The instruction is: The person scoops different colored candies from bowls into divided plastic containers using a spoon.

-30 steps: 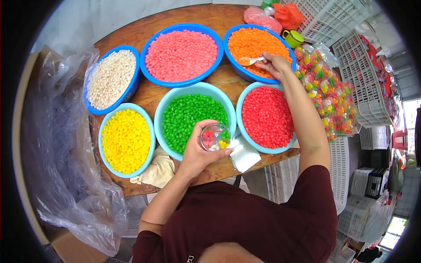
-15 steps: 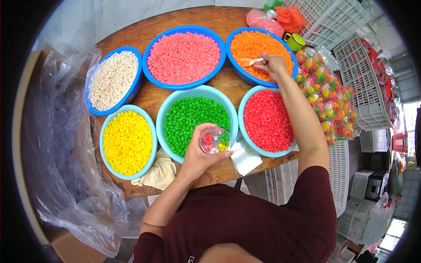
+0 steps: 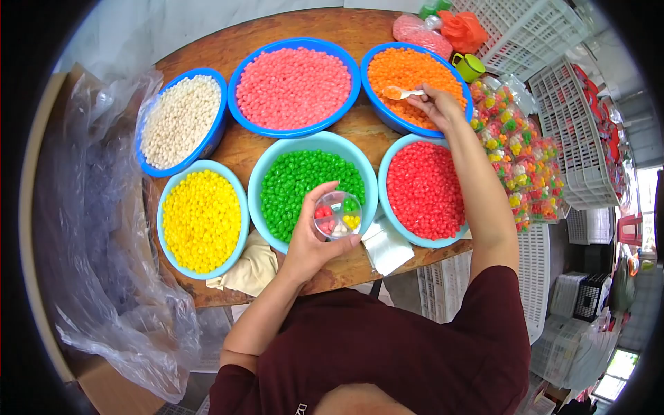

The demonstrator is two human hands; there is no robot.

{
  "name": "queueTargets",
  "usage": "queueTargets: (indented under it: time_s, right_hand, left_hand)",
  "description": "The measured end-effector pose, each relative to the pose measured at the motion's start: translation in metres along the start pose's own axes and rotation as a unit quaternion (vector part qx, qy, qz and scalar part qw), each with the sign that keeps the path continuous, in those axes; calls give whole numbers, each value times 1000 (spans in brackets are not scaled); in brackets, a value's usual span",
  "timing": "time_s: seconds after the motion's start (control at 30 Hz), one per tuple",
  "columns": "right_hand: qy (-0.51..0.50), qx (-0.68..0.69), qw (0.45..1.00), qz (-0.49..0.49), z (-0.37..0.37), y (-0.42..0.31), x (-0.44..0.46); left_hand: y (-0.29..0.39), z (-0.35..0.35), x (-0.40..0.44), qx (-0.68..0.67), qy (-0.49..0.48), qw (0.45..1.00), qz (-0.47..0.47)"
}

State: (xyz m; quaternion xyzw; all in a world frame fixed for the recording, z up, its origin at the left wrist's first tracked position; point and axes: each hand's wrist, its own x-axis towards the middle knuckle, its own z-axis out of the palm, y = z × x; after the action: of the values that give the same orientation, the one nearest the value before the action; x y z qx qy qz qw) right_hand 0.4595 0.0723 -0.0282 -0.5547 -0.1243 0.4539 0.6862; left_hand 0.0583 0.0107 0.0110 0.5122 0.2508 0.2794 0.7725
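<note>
My left hand (image 3: 311, 238) is closed round a small clear divided cup (image 3: 337, 216), held above the front edge of the bowl of green candies (image 3: 311, 183). Red, pink, white, yellow and green pieces lie in the cup's sections. In my right hand (image 3: 437, 107) is a white spoon (image 3: 402, 92), held by its handle over the blue bowl of orange candies (image 3: 415, 69). The spoon's bowl looks orange; whether candy lies in it or shows through, I cannot tell. Just below my right forearm sits the bowl of red candies (image 3: 423, 190).
Bowls of yellow (image 3: 200, 221), white (image 3: 180, 121) and pink candies (image 3: 294, 88) stand on the wooden table. A cloth (image 3: 247, 268) and clear plastic packets (image 3: 387, 247) lie at the front edge. Filled clear packs (image 3: 515, 152) are stacked right; a plastic-lined box (image 3: 104, 228) stands left.
The spoon has levelled and risen slightly in my right hand. My left hand has tipped the cup so its sections show more. The whole view has shifted a little.
</note>
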Motion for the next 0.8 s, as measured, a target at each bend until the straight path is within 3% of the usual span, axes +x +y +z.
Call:
queueTargets:
  time_s: [0.07,0.17,0.3,0.5,0.67,0.77,0.8]
  right_hand:
    - [-26,-10,999,-20,7,-7,-17]
    - [-78,-47,996,-18,20,-13,-48]
    - [-164,-102,981,3,46,-8,-96]
    - [-198,-184,962,39,99,10,-175]
    - [-191,-289,936,-69,130,24,-210]
    - [-215,-428,848,-227,144,27,-232]
    - [-216,-518,762,-324,147,28,-238]
  left_hand:
    - [1,0,0,-63,-1,998,-12]
    - [-6,-6,3,9,15,1000,21]
    - [0,-7,0,231,74,967,77]
    - [-7,-4,-8,235,140,958,80]
    - [-9,-4,-13,221,151,960,82]
    - [-14,-7,-13,245,151,952,108]
    - [-13,-7,-15,243,152,953,101]
